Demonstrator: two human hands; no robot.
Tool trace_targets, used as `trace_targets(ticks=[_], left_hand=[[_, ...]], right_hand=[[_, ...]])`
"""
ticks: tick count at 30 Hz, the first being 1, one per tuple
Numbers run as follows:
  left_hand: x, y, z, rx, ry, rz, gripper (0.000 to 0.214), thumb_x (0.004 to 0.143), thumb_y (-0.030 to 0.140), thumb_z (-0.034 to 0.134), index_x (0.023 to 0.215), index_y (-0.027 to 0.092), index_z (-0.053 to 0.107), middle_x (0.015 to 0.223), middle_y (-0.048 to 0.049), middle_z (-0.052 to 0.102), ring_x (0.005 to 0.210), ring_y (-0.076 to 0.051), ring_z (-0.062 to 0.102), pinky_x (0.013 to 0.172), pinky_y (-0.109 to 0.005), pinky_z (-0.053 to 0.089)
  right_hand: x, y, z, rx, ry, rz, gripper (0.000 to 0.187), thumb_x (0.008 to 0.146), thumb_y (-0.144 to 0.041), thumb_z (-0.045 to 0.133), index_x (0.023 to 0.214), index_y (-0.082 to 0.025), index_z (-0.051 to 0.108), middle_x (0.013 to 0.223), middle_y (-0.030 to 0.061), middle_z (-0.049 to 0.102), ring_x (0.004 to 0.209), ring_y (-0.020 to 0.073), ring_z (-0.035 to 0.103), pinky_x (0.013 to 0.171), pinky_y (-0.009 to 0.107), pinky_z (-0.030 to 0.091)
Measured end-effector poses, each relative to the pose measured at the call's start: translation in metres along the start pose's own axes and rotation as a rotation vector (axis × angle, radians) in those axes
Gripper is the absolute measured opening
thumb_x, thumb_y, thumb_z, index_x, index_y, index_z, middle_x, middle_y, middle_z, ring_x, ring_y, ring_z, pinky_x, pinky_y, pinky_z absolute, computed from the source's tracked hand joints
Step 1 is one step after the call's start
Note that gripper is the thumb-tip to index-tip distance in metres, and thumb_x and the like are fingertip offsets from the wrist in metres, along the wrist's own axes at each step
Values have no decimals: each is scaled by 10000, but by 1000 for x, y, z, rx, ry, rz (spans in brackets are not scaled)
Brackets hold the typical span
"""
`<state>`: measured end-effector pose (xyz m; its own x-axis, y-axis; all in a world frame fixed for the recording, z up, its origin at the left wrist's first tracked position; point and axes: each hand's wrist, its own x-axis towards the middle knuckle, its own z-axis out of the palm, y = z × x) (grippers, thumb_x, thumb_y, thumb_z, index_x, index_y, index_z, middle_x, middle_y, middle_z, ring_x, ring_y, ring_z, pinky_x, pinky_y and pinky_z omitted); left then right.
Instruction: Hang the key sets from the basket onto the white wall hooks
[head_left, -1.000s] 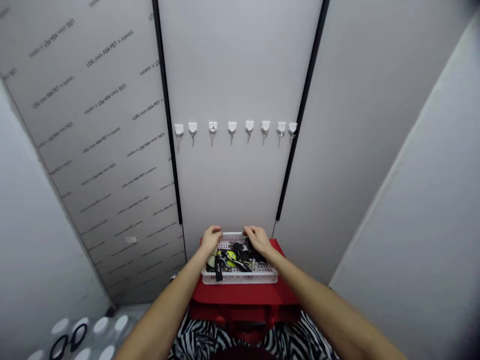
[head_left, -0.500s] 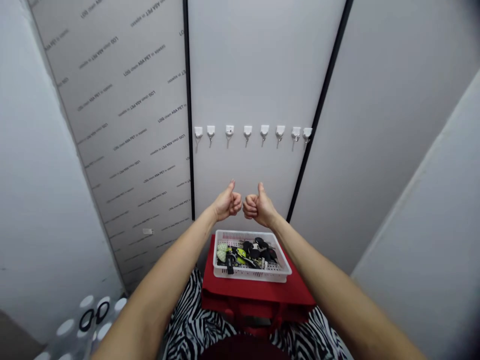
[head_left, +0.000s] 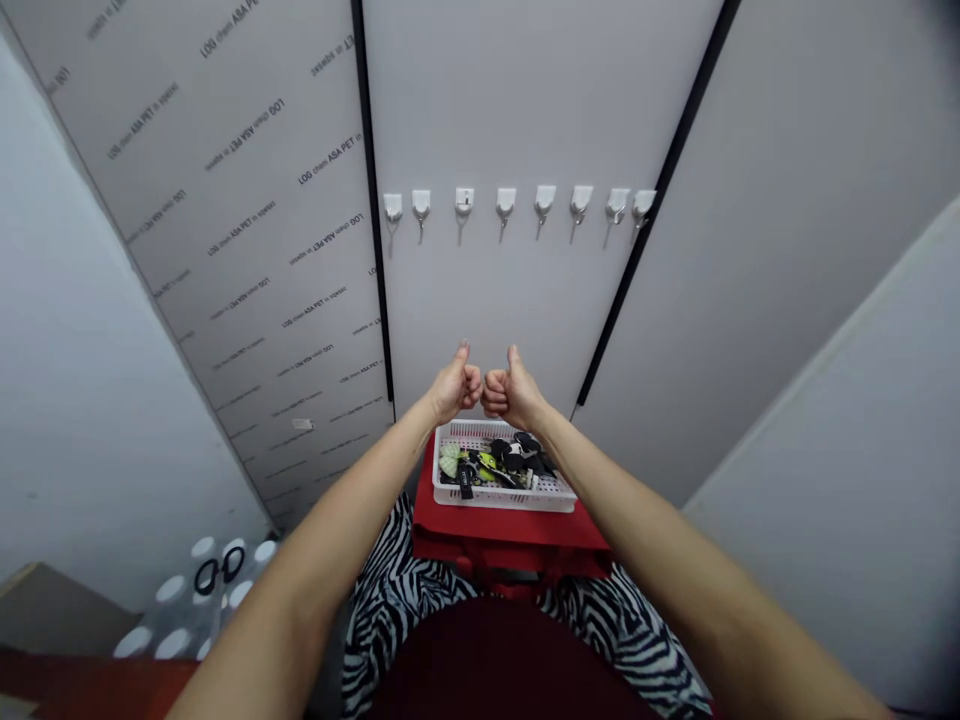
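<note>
My left hand [head_left: 457, 386] is a closed fist with the thumb pointing up, and nothing shows in it. Close beside it, my right hand [head_left: 512, 389] makes the same thumb-up fist, also holding nothing. Both hang just above the far rim of a white plastic basket [head_left: 510, 497]. Inside the basket lies a jumble of keys and key fobs, among them black fobs [head_left: 517, 456], a yellow-green piece [head_left: 487, 461] and a pale green piece [head_left: 449, 460]. The basket rests on a red bag [head_left: 480, 530] across my lap.
A row of several white hooks [head_left: 506, 203] is fixed to the pale panel ahead, between two black strips [head_left: 373, 190]. Printed panelling [head_left: 247, 250] covers the left side. White-capped bottles [head_left: 171, 590] stand at lower left near a cardboard box [head_left: 64, 620].
My view has tilted downward, so the hooks sit higher in the picture and more of my lap shows. Both hands keep the same thumb-up fists above the basket.
</note>
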<state>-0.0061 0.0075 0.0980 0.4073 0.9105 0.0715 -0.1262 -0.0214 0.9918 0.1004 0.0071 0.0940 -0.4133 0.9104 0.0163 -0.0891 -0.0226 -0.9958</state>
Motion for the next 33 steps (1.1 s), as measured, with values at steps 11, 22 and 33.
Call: trace_targets(ticks=[11,22,33], left_hand=[[-17,-86,-23,1144,74,179,301,559,35,383,751,173,570,825,-40,545,811,-141,451,753,-236,322],[-45,-83,-30,1223,-159,244,362,537,32,410,777,248,575,1057,-2,426,995,-160,343,863,-269,234],[-18,-78,-29,566,117,135,227,649,258,403,723,110,558,642,-16,566,582,-93,483,557,-195,376]], right_hand=[[-30,95,-14,-1062,246,-185,109,597,-219,453,568,-136,516,574,15,514,555,106,439,543,210,311],[-40,101,-22,-1269,225,-173,227,560,-159,487,770,-135,570,797,79,546,746,156,473,664,226,333],[-34,80,-38,-757,390,-19,141,629,-210,390,619,-141,513,489,-12,494,449,80,429,440,180,310]])
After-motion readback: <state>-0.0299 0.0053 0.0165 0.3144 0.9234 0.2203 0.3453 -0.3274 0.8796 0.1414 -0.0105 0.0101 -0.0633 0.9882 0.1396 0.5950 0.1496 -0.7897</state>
